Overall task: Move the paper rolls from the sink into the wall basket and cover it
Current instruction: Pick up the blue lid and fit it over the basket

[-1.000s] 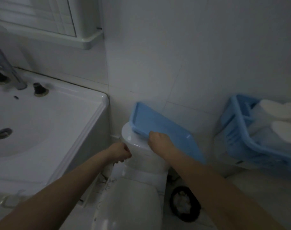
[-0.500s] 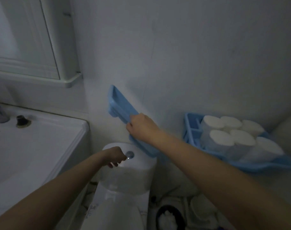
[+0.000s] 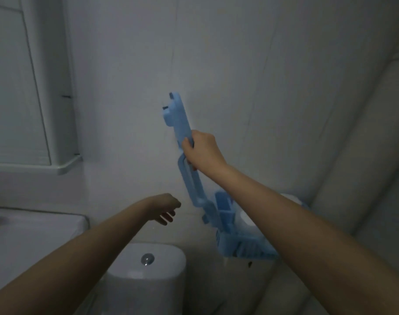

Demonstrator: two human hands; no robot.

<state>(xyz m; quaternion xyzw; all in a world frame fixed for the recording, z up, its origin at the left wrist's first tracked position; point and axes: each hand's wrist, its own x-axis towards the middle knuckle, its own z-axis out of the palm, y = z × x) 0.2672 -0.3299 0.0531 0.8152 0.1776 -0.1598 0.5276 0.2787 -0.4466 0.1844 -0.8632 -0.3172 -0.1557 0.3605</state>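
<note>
My right hand (image 3: pixel 202 151) grips the light blue basket lid (image 3: pixel 180 123) by its edge and holds it nearly upright against the white wall, above the blue wall basket (image 3: pixel 244 246). White paper rolls (image 3: pixel 247 220) stand in the basket, mostly hidden behind my right forearm. My left hand (image 3: pixel 165 206) hovers empty with loose fingers above the toilet tank, left of the basket.
The white toilet tank (image 3: pixel 146 267) with a chrome flush button (image 3: pixel 147 258) sits below the hands. The white sink's corner (image 3: pixel 46 226) is at the left, and a wall cabinet (image 3: pixel 23 110) hangs above it. A pale pipe or column (image 3: pixel 364 155) runs up at the right.
My right hand has lifted the lid from the toilet tank up along the wall and tipped it almost vertical. My left hand rose off the tank. The view swung up and right.
</note>
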